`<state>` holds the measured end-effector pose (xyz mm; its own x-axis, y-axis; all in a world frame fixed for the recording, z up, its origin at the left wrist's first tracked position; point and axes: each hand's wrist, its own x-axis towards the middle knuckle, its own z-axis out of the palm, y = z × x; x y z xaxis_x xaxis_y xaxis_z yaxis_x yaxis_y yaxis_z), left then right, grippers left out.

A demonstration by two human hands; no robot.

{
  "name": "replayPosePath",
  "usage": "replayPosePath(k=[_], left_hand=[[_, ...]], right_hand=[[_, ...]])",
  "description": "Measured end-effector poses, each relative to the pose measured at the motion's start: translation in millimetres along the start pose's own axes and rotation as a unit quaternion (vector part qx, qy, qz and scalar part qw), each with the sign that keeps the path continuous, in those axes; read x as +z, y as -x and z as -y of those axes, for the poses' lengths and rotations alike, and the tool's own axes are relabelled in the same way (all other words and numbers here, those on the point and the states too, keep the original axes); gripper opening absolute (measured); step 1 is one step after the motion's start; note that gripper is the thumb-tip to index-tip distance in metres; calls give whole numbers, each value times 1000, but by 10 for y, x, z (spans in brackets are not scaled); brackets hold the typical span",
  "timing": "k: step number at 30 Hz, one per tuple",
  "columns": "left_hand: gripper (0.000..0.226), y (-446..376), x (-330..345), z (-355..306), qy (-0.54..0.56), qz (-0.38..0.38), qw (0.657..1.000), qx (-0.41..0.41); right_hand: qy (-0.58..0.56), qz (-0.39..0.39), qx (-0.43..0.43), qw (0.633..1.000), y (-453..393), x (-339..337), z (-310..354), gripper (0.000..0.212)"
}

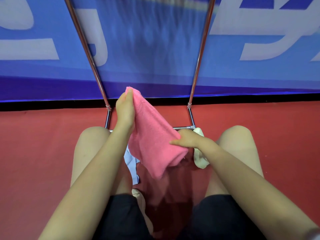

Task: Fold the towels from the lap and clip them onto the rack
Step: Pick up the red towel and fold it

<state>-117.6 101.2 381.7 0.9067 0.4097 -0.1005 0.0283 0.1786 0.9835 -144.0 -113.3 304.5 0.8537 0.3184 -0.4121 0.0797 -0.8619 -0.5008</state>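
A pink towel [152, 135] is stretched in the air between my knees. My left hand [125, 110] grips its far upper corner, raised in front of the rack. My right hand [186, 139] pinches its near right edge, lower down. The towel sags and folds over below my right hand. The metal rack [197, 71] stands just beyond my knees, with two slanted chrome poles and a low crossbar. A dark blue cloth [152, 40] hangs blurred on the rack between the poles. No clips are visible.
A light blue cloth [131, 161] lies under the pink towel by my left thigh. A cream cloth [199, 156] hangs beside my right wrist. A dark red cloth [166, 196] lies in my lap. The red floor [34, 135] meets a blue banner wall [43, 70].
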Motion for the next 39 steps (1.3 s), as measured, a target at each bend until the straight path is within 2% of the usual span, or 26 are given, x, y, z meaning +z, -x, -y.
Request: replayPosePath(k=[3,5,7,9,16,18,21,23,26,29,31,32,34,36,39], left_hand=[[34,-56,-84,-11,-12,-24,1000,4],[35,-84,-112,-6,-33,-35,999,9],[35,-99,-126,-5,-63,-44,997,19],[37,-115,-147,3,-76,-54,995,31],[37,-183,-229,32,-106,-105,988,30],[37,-202,-249,44,-120,-108,986,47],[39,-198,-262,58,-138,-100,983,72],[40,-184,-260,59,-153,-95,980,83],[37,-190,-268,59,-166,-100,976,95],[36,-252,-308,85,-161,-121,977,74],[36,-294,-339,102,-119,-143,982,42],[39,-319,-355,110,-94,-155,983,20],[43,-345,-375,112,-60,-173,983,-25],[45,-349,-364,124,-50,-180,981,-57],[43,-322,-294,168,-18,-173,981,-86]], right_hand=[[115,26,75,990,32,10,-130,29],[148,26,109,983,30,-8,-211,37],[161,2,127,979,48,-49,-251,40],[172,-55,138,974,68,-88,-267,42],[127,-272,133,944,120,-298,-295,27],[104,-315,135,934,133,-354,-293,29],[84,-333,159,926,149,-410,-307,38],[77,-329,156,928,138,-410,-335,26],[1,-348,141,927,121,-392,-339,13],[3,-389,114,914,114,-392,-329,14],[-3,-412,89,907,108,-412,-338,19],[-36,-409,82,908,104,-425,-331,21],[-194,-351,83,912,105,-459,-270,20],[-371,-299,94,874,102,-470,-173,16],[-513,-291,109,800,71,-446,-83,5]])
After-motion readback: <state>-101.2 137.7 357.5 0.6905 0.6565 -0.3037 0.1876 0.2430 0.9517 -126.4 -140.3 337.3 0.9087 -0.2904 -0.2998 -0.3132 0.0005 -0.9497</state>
